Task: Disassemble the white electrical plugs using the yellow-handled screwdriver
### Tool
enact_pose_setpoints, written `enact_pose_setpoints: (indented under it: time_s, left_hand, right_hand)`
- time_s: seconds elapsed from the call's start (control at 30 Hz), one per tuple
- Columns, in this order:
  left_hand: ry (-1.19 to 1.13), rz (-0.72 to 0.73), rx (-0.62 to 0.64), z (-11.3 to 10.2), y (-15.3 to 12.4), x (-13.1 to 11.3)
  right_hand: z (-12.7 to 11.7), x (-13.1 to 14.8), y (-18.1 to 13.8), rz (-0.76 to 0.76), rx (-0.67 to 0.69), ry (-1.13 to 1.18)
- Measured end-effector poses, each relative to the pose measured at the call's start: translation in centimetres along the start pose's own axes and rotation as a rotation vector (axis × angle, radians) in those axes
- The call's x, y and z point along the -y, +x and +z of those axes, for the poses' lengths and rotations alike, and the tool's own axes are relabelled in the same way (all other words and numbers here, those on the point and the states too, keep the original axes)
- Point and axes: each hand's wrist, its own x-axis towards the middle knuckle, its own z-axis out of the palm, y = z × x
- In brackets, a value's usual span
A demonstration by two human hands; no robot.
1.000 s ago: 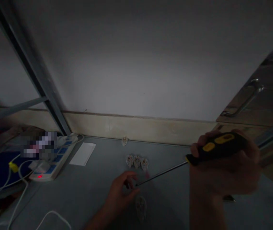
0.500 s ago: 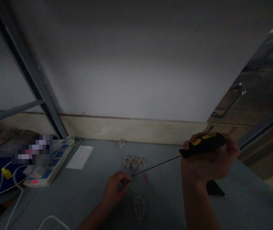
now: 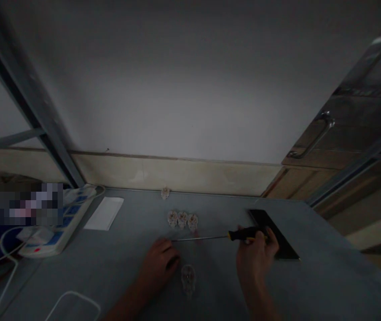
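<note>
A screwdriver (image 3: 210, 237) with a black and yellow handle lies almost flat on the grey table (image 3: 117, 267), its tip pointing left. My right hand (image 3: 255, 256) is closed over the handle. My left hand (image 3: 159, 264) rests on the table beside the tip with its fingers curled; what is in them is hidden. A clear plug-like part (image 3: 188, 277) lies just right of my left hand. Three white plug parts (image 3: 182, 219) sit in a row behind the shaft. Another plug part (image 3: 165, 192) lies by the wall.
A black phone (image 3: 274, 234) lies flat just behind my right hand. A power strip (image 3: 56, 223) with cables sits at the left, a white paper slip (image 3: 104, 213) beside it. A white cable (image 3: 73, 298) loops at the front left. A metal post (image 3: 26, 102) slants up on the left.
My right hand has come down from mid-air and brought the screwdriver low onto the table. My left hand's fingers have curled in more. The view has shifted, showing the phone.
</note>
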Motion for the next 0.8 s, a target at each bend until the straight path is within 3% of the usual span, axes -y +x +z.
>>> enact_pose_setpoints:
  time_s: [0.17, 0.37, 0.57, 0.67, 0.8]
  left_hand:
    - [0.031, -0.001, -0.002, -0.1, 0.0, -0.1]
    - [0.031, -0.029, -0.034, -1.2, -0.1, -0.9]
    - [-0.09, -0.153, -0.102, -0.6, -3.9, -3.2]
    - [-0.079, -0.2, -0.027, 0.5, -5.5, -4.2]
    - [-0.068, -0.32, 0.125, 0.5, -5.0, -5.0]
  right_hand:
    - [-2.8, -3.2, -0.2, -0.032, 0.267, -0.317]
    - [-5.0, -4.7, 0.7, -0.227, 0.471, -0.607]
    - [-5.1, -5.1, -0.5, -0.449, 0.573, -0.718]
    - [-5.3, -5.2, -1.0, -0.539, 0.622, -0.756]
    - [-5.6, -4.9, -1.1, -0.628, 0.64, -0.776]
